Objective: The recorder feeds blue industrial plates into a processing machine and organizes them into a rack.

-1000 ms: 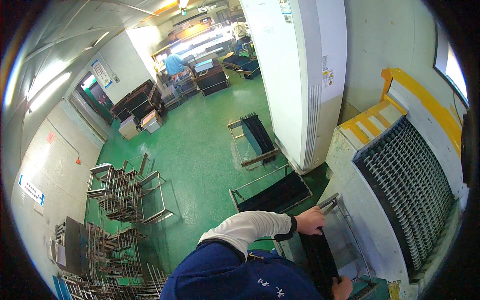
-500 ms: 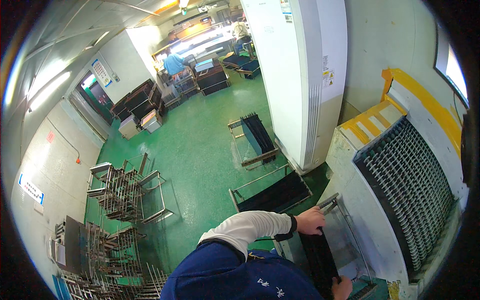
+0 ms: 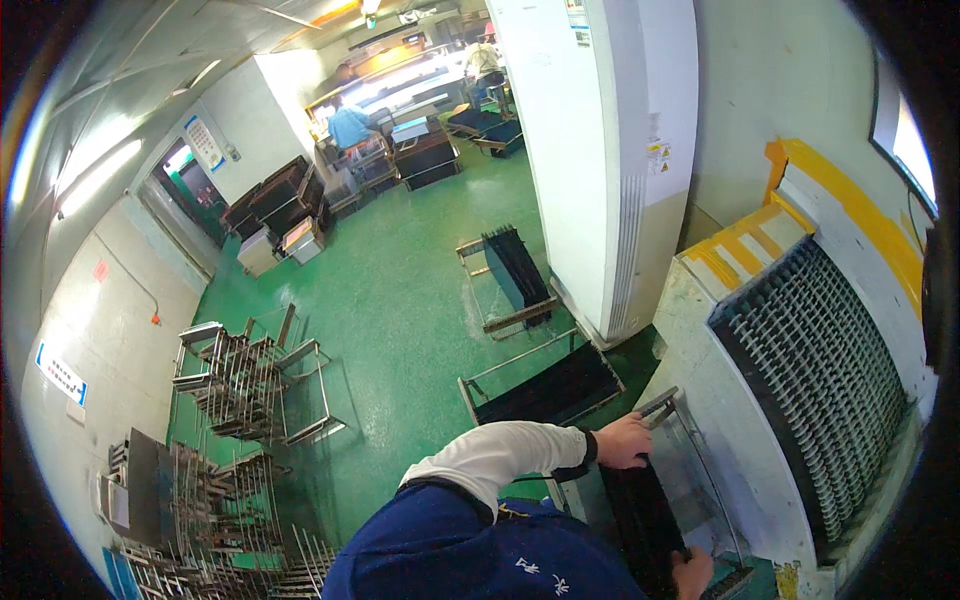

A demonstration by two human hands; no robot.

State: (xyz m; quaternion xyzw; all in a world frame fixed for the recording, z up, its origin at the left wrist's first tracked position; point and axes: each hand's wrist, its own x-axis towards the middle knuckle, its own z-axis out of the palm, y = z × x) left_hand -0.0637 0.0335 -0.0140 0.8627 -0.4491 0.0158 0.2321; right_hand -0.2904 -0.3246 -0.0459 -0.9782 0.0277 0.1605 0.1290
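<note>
At the lower right, several thin black panels [image 3: 640, 508] stand close together in a metal rack [image 3: 692, 437]. My left hand [image 3: 622, 442], with a dark band at its wrist and a white sleeve, closes over the far end of the panels, beside the rack's end bar. My right hand [image 3: 690, 575] is at their near end, its fingers curled against the panel edge; its lower part runs toward the picture's edge. My fingertips are partly hidden, so how many panels I grip cannot be told.
Right of the rack stands a machine with rows of rollers [image 3: 815, 385]. A tall white cabinet [image 3: 575, 150] rises beyond it. Black panels fill racks [image 3: 550, 385] on the green floor [image 3: 390, 300]. Bare metal racks [image 3: 235, 385] crowd the left. People [image 3: 350, 125] sit at a far bench.
My right hand has shifted very slightly to the right and up along the panels' near end. My left hand stays nearly in place at the far end.
</note>
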